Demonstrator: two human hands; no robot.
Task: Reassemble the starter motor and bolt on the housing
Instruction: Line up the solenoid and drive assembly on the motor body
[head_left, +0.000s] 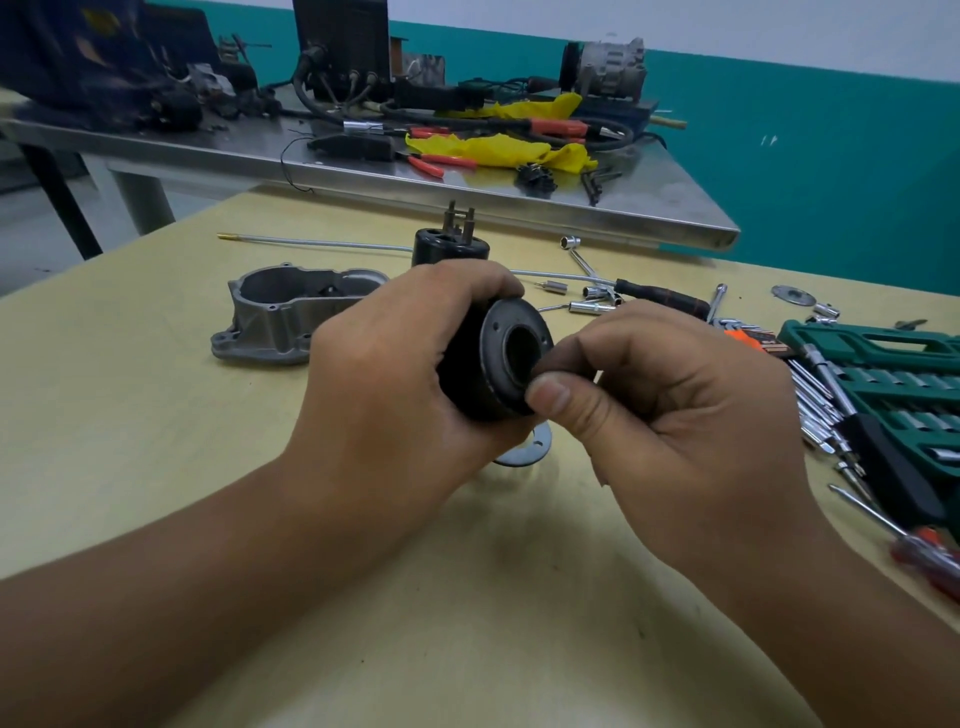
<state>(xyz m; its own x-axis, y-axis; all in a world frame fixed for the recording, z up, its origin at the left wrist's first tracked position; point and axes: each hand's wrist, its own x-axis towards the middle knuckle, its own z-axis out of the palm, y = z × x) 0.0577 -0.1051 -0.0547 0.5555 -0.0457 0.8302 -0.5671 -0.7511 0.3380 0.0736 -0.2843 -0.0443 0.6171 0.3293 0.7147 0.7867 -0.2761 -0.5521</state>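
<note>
Motor body (480, 364), black cylinder, held mid-air at frame centre above the table (156, 467), open end face turned toward the camera and to 3 o'clock, bore visible. Left hand (387, 374) is wrapped round the barrel, fingers curled over the top, thumb side underneath. Right hand (670, 410) sits at the body's 4 o'clock, thumb and forefinger pinched together at the rim of the end face; whether there's a small part in that pinch I can't tell, it's hidden by the thumb. Directly under the body, at 6 o'clock, a flat metal plate (522, 449) lies on the table, half covered by the hands. Housing (291, 312) is at 10 o'clock, lying open side up, not yet fitted. A second black cylinder (451, 249) with studs on top stands at 12 o'clock behind the hands. Sockets (589, 306) and a dark-handled driver (662, 299) at 2 o'clock, green tool case (883, 374) at 3 o'clock. Risks as I read it: anything small in that pinch drops into the bore or onto the table and rolls among the loose sockets; a part seated cocked on the rim would jam or stop the housing closing; one-hand hold on a smooth barrel could slip onto the plate below. Bolts for the housing not identifiable here.
</note>
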